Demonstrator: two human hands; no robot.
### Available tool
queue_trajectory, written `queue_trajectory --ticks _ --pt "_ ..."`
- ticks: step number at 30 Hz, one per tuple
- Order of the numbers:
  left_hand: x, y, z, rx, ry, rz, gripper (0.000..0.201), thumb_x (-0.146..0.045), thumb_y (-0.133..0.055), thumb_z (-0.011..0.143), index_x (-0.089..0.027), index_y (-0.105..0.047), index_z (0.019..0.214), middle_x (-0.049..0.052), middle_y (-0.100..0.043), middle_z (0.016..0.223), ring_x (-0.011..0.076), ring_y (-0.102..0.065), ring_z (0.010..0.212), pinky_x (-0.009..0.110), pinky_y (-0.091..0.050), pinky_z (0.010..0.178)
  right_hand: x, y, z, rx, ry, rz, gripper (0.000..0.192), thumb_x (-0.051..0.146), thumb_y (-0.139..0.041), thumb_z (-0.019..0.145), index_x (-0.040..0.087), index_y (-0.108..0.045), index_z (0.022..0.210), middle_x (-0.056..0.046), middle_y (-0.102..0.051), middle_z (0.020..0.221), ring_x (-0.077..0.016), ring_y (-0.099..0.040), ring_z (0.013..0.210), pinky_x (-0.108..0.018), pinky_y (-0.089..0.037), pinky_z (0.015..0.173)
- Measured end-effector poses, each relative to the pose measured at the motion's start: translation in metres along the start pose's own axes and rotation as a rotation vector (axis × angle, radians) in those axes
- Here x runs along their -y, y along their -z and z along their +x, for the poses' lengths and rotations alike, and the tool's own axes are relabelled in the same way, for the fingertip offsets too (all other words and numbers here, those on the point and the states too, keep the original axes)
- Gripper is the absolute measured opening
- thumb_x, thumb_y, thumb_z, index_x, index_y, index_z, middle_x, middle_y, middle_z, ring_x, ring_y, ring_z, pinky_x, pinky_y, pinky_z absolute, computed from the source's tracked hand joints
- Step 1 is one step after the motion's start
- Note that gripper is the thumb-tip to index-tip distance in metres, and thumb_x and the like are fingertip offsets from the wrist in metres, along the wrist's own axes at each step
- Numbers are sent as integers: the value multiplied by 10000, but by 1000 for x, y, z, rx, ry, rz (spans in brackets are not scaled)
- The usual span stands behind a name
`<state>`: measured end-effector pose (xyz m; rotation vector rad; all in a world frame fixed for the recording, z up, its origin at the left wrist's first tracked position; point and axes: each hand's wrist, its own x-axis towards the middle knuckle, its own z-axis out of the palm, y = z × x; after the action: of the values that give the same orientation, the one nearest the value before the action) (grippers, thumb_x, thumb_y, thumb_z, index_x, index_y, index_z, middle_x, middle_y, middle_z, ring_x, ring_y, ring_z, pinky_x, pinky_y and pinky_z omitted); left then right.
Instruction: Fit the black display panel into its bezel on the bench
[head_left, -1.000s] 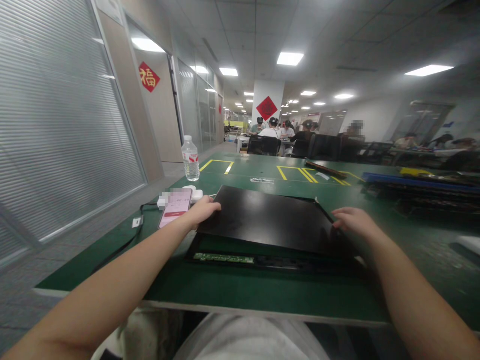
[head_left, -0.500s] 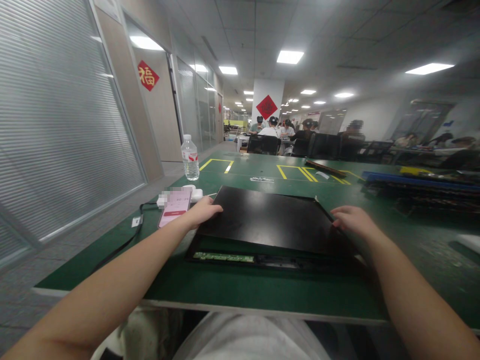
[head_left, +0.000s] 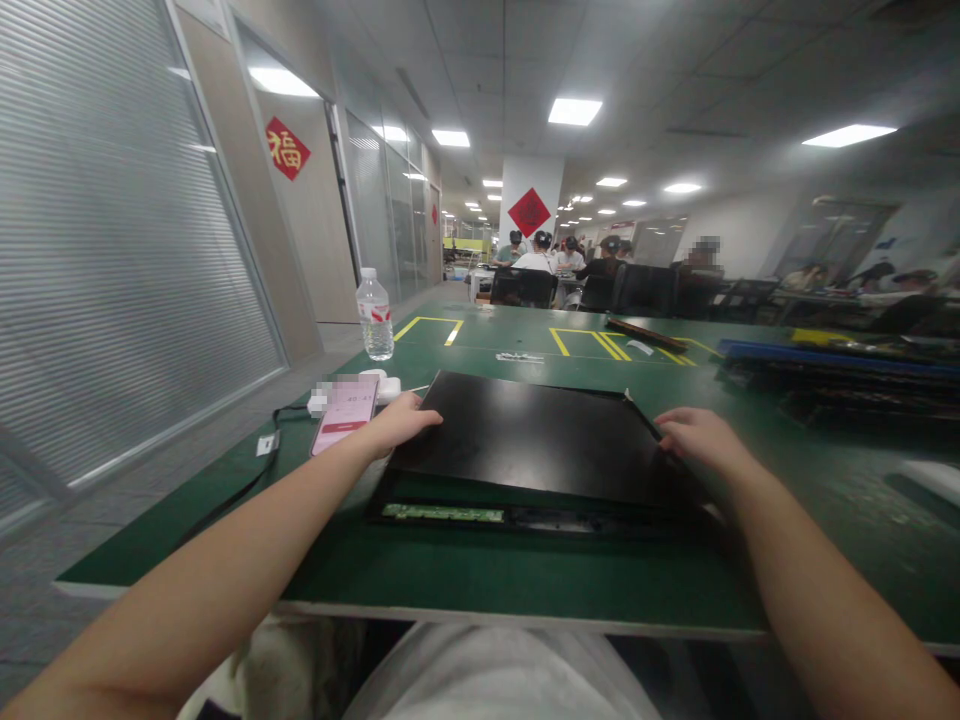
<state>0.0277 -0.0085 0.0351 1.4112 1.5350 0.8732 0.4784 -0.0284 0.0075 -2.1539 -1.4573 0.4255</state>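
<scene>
A glossy black display panel (head_left: 532, 435) lies slightly askew over a thin black frame (head_left: 637, 524) on the green table. Along the frame's near side runs a narrow green circuit board (head_left: 442, 513). My left hand (head_left: 401, 422) is closed on the panel's left edge, thumb on top and the other fingers mostly hidden. On the opposite side, my right hand (head_left: 701, 440) pinches the right edge between thumb and fingers. The panel's near edge is raised a little, and a strip of green shows between it and the frame.
Left of the panel lie a phone (head_left: 345, 415), a white case (head_left: 382, 385) and a black cable (head_left: 274, 440). A water bottle (head_left: 374, 315) stands behind them. Dark and blue strips (head_left: 832, 375) are stacked at right. Yellow tape (head_left: 611, 345) marks the table (head_left: 525, 590). People sit farther back.
The whole view has shifted slightly, with everything a little further left in the picture. Both hands keep their hold on the panel, which has hardly moved.
</scene>
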Motion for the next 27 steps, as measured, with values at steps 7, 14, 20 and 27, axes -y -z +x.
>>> queue_trajectory --ticks 7,14,20,27 --pt "2 0 1 -9 -13 12 94 -187 -676 671 -181 -586 644 -15 -591 487 163 -568 461 236 -392 432 4 2 -4 -10 5 -12 303 221 -575 791 166 -741 1039 -34 -733 681 -158 -639 565 -240 -466 575" --pt "4 1 4 -23 -34 39 121 -212 -694 642 -188 -575 634 -14 -587 489 175 -584 493 241 -405 448 2 1 -4 -15 23 -23 308 232 -583 793 174 -747 1048 -32 -735 691 -153 -633 562 -233 -463 567" --pt "8 2 8 -11 -45 19 133 -227 -706 620 -182 -592 671 -9 -617 514 168 -585 489 234 -401 435 4 2 -5 -12 22 -37 307 227 -569 804 173 -750 1046 -29 -738 700 -151 -640 581 -230 -462 577" --pt "13 2 13 31 -50 -60 158 -243 -710 603 -168 -599 687 11 -634 526 167 -584 473 241 -414 440 4 2 -5 13 21 -29 305 220 -561 811 165 -750 1044 -31 -738 703 -150 -641 576 -232 -467 571"
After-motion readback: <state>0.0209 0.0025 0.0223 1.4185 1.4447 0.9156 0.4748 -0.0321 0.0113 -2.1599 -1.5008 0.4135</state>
